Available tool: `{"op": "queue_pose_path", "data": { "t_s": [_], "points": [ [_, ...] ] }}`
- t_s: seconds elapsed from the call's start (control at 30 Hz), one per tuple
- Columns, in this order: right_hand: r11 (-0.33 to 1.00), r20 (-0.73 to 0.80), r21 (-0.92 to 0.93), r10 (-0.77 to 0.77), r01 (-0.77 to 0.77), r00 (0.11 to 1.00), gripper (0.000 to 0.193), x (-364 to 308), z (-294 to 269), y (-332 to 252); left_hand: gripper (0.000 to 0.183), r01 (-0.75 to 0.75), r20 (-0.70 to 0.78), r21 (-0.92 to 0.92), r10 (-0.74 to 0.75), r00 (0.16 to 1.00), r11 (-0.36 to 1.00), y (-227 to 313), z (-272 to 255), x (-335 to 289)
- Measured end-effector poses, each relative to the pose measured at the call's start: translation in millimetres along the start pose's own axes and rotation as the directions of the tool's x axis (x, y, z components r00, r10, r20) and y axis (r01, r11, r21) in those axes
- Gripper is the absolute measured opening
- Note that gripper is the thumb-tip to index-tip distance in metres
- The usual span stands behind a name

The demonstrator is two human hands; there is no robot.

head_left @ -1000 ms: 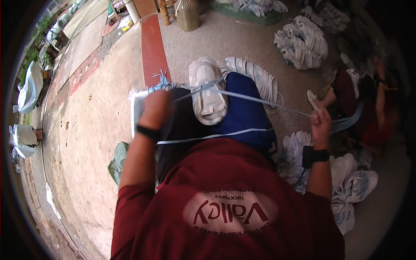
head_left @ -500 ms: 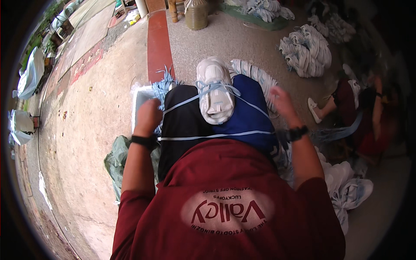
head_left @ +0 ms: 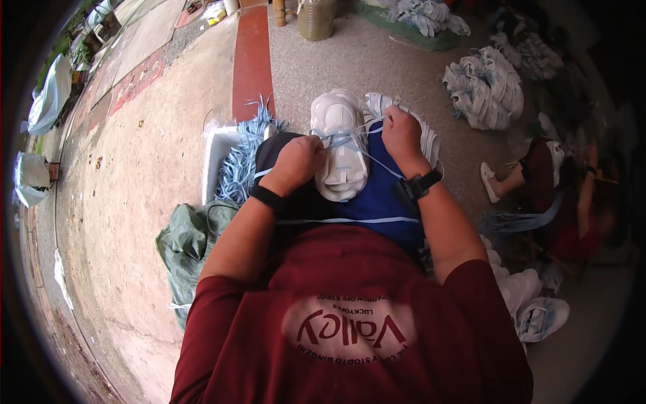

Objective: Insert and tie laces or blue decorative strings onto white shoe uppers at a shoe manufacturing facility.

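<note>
A white sneaker rests on my lap, across dark and blue cloth over my thighs. Light blue lace crosses its upper in loops. My left hand is closed beside the shoe's left side, at the lace; the fingertips are partly hidden. On the other side my right hand pinches a strand of lace, drawn out to the right from the shoe. One loose lace end slants down across the blue cloth. Nearer my shirt, a pale blue strap runs over the lap.
Left of my knees, a white foam box holds many blue laces. A green plastic bag lies nearer me. White shoe pieces are heaped at right, with more by my right side. Another person sits at far right.
Both hands have come inward from either side of my lap to the shoe. The right hand now pulls a lace strand outward, and the left has closed at the lace. The view shifted slightly.
</note>
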State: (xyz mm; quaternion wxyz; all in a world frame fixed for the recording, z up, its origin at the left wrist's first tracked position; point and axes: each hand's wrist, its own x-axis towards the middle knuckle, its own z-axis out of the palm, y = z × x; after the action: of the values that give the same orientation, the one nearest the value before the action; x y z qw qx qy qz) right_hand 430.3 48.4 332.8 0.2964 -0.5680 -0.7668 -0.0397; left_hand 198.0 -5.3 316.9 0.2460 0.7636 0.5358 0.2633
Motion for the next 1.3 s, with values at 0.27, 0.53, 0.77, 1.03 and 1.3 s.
{"op": "queue_pose_path", "data": {
  "t_s": [0.27,0.53,0.77,1.03,1.3],
  "points": [
    [-0.1,0.611,0.783,-0.066,-0.614,0.789,0.013,3.7,-22.5,-15.2,0.019,0.064,0.009,-0.066,-0.063,0.998,0.996,0.3,-2.9,-0.7],
    [0.314,0.685,0.593,0.287,-0.741,0.67,0.022,-23.8,-11.3,2.5,0.019,0.118,-0.025,-0.08,-0.121,0.992,0.99,-4.2,-6.2,-5.0],
    [0.307,0.712,0.631,0.136,-0.713,0.689,0.011,-34.8,-19.8,3.6,0.023,0.185,-0.027,-0.506,-0.23,0.973,0.842,-24.6,-34.2,-32.0],
    [-0.242,0.601,0.797,0.42,-0.554,0.68,0.018,-53.5,-18.1,25.2,0.02,0.28,-0.132,-0.663,-0.477,0.869,0.694,-57.8,-119.6,-134.3],
    [-0.274,0.275,0.951,0.539,-0.143,0.796,0.02,-90.7,-88.1,71.2,0.027,0.277,0.036,-0.375,-0.285,0.958,0.884,-37.7,-74.7,-80.0]
  ]
}}
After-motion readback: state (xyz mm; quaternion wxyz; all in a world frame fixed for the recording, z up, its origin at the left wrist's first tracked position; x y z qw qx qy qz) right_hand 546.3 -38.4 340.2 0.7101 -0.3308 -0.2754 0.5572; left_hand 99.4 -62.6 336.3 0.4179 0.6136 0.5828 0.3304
